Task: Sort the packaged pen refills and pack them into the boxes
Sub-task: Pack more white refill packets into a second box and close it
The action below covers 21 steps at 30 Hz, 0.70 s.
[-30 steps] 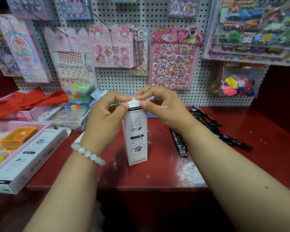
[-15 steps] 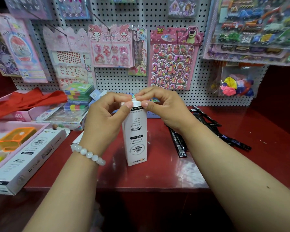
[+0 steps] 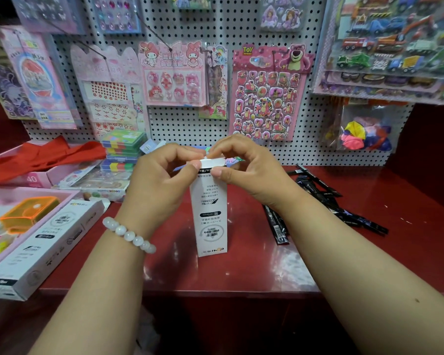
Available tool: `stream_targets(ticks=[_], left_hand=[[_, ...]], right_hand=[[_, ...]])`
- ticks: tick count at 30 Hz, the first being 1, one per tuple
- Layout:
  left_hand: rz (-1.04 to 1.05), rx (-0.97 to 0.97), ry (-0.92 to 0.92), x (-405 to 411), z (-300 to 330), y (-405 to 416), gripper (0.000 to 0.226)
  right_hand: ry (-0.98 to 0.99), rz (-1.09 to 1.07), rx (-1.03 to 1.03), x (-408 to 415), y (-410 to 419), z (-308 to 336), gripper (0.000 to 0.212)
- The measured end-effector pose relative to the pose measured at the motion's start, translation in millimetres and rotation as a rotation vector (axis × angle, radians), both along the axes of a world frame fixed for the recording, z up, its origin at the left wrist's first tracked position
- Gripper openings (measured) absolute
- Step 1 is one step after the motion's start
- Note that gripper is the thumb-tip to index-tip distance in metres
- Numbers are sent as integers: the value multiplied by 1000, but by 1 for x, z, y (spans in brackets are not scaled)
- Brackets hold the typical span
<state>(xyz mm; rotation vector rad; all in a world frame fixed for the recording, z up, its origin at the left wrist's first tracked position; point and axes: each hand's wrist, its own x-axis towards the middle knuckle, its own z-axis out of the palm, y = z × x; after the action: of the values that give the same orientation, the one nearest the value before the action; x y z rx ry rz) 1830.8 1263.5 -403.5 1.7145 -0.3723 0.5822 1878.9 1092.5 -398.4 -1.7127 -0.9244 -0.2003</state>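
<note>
Little has moved since the earlier frames: the upright box stands in the same spot at mid-frame on the red counter, and both hands have stayed at its top end, the white end flap now lying flatter between the fingertips. Left hand curls round the box's upper left edge, thumb tip pressed to the flap's near corner, so its grip is closed on the box. Right hand pinches the flap from the right, thumb on the front face just under the black band and bent fingers over the top; that grip too is closed on the box. What is inside the box cannot be seen.

Loose refill packs, black and slim, lie fanned on the counter at centre right, just beyond the right wrist, with two or three nearer ones pointing toward the front edge. A second box, white and long, lies flat at lower left, its far flap open, its contents hidden. Beside it, at the left edge, a pink tray holds an orange case. A bead bracelet circles the left wrist.
</note>
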Motion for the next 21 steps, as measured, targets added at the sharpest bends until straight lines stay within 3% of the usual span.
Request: stream_targets(ticks=[6,11,16,21], left_hand=[[-69,-68,48,-3,0,1,9],[3,-75,-20,0,-2,-4,17],[28,70,-101,3,-6,-2,8],[19,198,-194,6,-10,9,15]], right_hand=[[-69,-58,-31,0,2,2,12],[-88,-67,-3,2,3,4,10],[-164,-46,21,6,1,4,9],[-244,-78,10,8,0,-3,12]])
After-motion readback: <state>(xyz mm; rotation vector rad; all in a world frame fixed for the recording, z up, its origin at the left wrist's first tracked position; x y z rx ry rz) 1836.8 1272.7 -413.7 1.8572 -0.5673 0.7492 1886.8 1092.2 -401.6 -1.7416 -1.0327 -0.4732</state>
